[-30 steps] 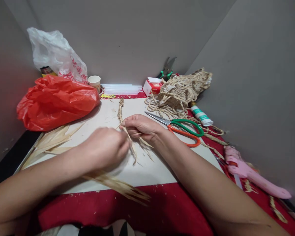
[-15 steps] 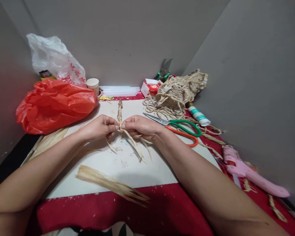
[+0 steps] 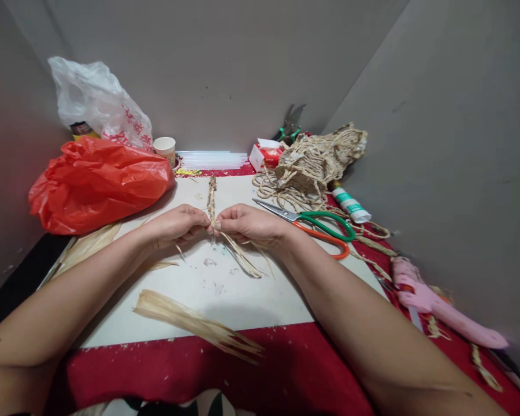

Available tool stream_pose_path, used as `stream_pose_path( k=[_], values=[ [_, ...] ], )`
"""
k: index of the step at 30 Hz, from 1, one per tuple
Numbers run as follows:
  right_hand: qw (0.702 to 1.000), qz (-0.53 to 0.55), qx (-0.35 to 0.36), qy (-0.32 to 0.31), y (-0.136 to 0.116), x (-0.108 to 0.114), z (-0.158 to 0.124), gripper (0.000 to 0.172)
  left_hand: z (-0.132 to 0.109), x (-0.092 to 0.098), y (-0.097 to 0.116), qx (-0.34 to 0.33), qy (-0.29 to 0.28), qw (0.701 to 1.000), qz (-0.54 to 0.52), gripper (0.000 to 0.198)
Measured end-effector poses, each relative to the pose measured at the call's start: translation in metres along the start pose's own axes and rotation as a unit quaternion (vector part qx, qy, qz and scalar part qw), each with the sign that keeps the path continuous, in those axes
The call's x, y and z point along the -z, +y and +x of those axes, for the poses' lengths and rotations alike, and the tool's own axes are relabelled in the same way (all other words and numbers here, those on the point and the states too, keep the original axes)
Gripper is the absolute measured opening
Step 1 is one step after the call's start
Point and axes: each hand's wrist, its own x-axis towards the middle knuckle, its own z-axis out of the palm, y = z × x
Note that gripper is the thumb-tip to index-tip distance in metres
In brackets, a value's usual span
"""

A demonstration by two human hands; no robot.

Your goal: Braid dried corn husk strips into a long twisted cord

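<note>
A narrow braid of dry husk strips (image 3: pixel 212 196) lies lengthwise on the white board (image 3: pixel 177 323), its far end pointing away from me. Its near end is pinched by my left hand (image 3: pixel 179 224) and my right hand (image 3: pixel 249 223), whose fingertips almost meet. Loose husk strands (image 3: pixel 242 258) trail from under my right hand toward me, and a short strand tip shows below my left hand. Closer to me, a separate split husk piece (image 3: pixel 190 319) overhangs the board's front edge. Scissors (image 3: pixel 316 225) with one green and one orange handle rest beside my right wrist.
A red plastic bag (image 3: pixel 101 185) and a paper cup (image 3: pixel 164 149) stand back left, near clear glue sticks (image 3: pixel 212 160). Coiled husk cord (image 3: pixel 320 162), a red tissue pack (image 3: pixel 268 155) and pruning shears (image 3: pixel 292 124) are back right. A pink glue gun (image 3: pixel 442 306) lies far right.
The loose strands under my right hand have swung a little to the right. My left fingers have curled in further, and less of their strand shows. The braid stays in place.
</note>
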Motion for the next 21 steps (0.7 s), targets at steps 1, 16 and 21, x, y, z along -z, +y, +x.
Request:
stream_pose_path(
  k=[1, 16, 21],
  values=[
    [1.0, -0.015, 0.003, 0.006, 0.0, 0.0, 0.0, 0.026, 0.001, 0.001, -0.002, -0.001, -0.001, 1.0, -0.002, 0.021],
    [0.931, -0.356, 0.009, 0.08, -0.024, -0.009, -0.012, 0.018, 0.001, -0.01, -0.004, 0.005, 0.0, 0.999, -0.036, 0.02],
    [0.892, -0.439, 0.005, 0.105, -0.03, -0.015, -0.016, 0.02, 0.001, -0.017, -0.005, -0.006, 0.032, 0.999, -0.001, 0.019]
  ],
)
